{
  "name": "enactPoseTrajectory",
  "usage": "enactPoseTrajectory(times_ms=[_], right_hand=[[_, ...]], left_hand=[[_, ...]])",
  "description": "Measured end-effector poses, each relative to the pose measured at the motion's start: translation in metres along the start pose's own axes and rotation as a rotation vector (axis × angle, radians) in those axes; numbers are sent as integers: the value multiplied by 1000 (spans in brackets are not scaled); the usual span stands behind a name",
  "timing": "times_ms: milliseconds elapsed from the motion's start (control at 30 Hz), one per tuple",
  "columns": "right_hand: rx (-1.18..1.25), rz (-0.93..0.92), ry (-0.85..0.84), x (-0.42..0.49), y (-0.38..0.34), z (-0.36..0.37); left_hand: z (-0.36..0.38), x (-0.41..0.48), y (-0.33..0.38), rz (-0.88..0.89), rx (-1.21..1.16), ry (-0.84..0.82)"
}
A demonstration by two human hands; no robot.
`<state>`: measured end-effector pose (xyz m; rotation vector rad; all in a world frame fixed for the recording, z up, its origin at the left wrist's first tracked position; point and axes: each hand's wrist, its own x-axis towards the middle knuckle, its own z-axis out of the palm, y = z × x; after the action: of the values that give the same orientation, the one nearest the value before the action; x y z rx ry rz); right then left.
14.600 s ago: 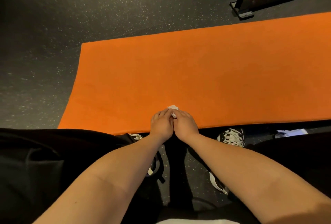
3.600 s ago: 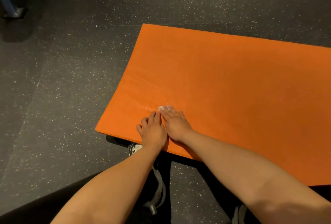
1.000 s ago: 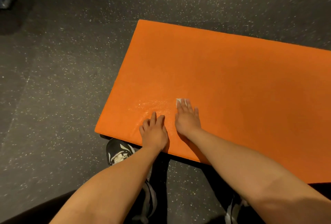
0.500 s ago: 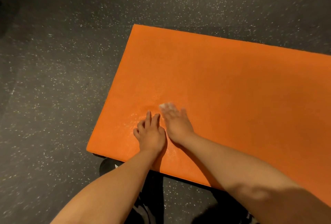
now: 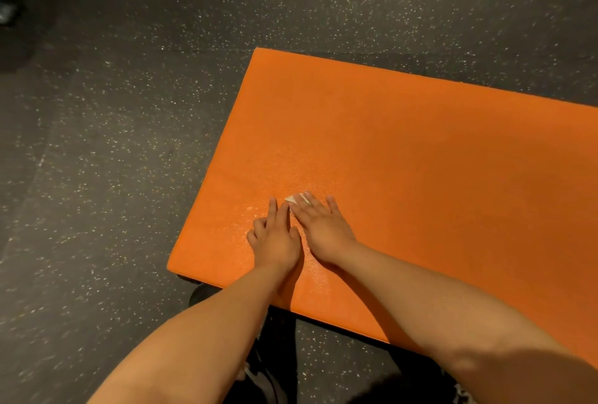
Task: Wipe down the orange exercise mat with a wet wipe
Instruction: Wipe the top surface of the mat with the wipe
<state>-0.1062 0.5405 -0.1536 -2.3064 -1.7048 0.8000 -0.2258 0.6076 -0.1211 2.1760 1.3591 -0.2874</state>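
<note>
Near mid-frame on the mat (image 5: 420, 177), the right grip (image 5: 323, 229) presses the wipe (image 5: 293, 200) with straight fingers; the left grip (image 5: 275, 238) lies flat alongside, empty.

free mat (image 5: 420, 177) fwd/rt; maybe shoe (image 5: 202, 295) nr edge

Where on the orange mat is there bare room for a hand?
Bare mat runs beyond the left hand and right hand to its far edge and rightward. Crowded only by the near-left corner, wipe under the right hand.

The wet wipe (image 5: 295, 199) hides mostly under the right hand (image 5: 323, 229) — the orange mat (image 5: 420, 177) runs off rightward.
</note>
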Motion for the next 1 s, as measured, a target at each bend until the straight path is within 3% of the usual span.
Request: enactPoseTrajectory(times_ms=[167, 333, 433, 600, 833, 900, 1000], right_hand=[[34, 258, 73, 11, -6, -6], [123, 71, 26, -7, -22, 7], [4, -2, 13, -3, -5, 3], [26, 265, 59, 18, -8, -15], [34, -105, -74, 0, -17, -1], [-19, -51, -57, 6, -8, -9], [-14, 205, 16, 18, 4, -22]], left_hand=[[1, 1, -2, -3, 33, -16], [2, -1, -6, 3, -74, 1], [1, 0, -8, 6, -78, 11], [2, 0, -9, 5, -66, 11], [-1, 7, -10, -14, -103, 36], [-3, 8, -6, -10, -14, 38], [-6, 10, 3, 14, 109, 24]])
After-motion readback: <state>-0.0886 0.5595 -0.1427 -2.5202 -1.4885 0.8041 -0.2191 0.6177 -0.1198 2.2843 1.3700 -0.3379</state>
